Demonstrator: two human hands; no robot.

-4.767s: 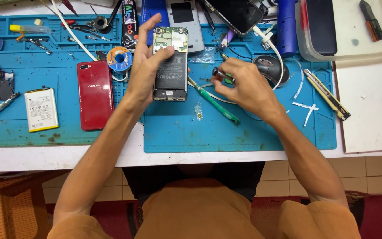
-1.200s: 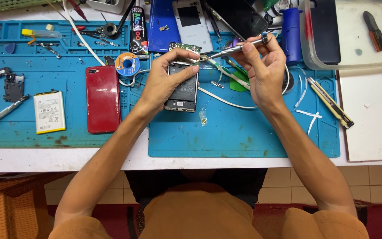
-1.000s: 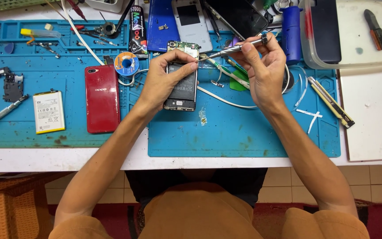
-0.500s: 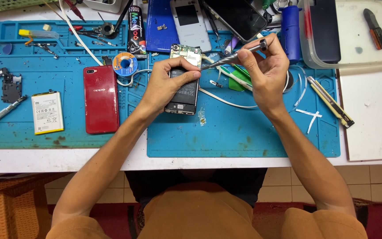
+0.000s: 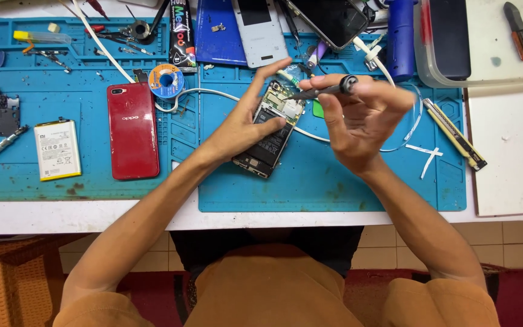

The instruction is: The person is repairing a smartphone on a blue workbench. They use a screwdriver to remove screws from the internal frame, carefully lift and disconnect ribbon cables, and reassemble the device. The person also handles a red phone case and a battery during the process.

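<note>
Left hand: my left hand (image 5: 246, 124) lies over the opened phone (image 5: 270, 130), fingers spread, thumb pressing its battery face and the fingertips reaching past its top edge.
Right hand: my right hand (image 5: 361, 118) pinches a dark screwdriver (image 5: 322, 91) between thumb and fingertips, the other fingers loosely curled.
Screwdriver: I see it nearly level, its tip toward my left hand, over the phone's upper circuit board.
Opened phone: back off, tilted on the blue mat (image 5: 334, 181), just left of my right hand.
Left of my left hand: a red phone back (image 5: 131, 130), then a loose white battery (image 5: 57, 149) farther out.
Beyond my left hand: a solder spool (image 5: 166, 80).
Surface: white edge (image 5: 62, 215) nearest me.
</note>
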